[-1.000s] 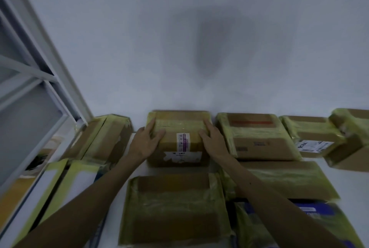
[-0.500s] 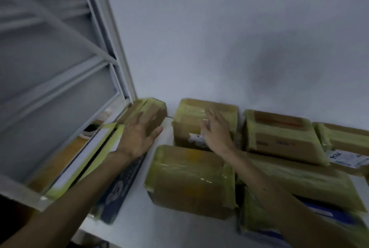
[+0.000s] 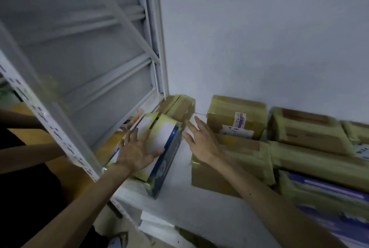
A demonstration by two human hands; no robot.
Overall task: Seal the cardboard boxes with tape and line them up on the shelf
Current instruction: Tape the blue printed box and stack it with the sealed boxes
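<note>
Several taped cardboard boxes lie on the white shelf [image 3: 199,213]. My left hand [image 3: 137,150] lies flat with spread fingers on the white top of a blue-sided box [image 3: 159,148] standing on edge at the shelf's left end. My right hand [image 3: 201,140] hovers open just right of that box, over the corner of a flat brown box [image 3: 229,168]. Behind it against the wall sits a labelled box [image 3: 236,116]. A narrow box [image 3: 177,106] stands in the back left corner.
A white metal shelf upright [image 3: 50,126] with diagonal braces rises on the left. More taped boxes [image 3: 307,130] and a blue-printed one [image 3: 329,194] fill the right side. The white wall [image 3: 259,38] closes the back. Cardboard lies on the floor below.
Both hands left the labelled box at the wall and swung left. My left hand now rests on the blue-sided box; my right hand followed toward it. The view turned left.
</note>
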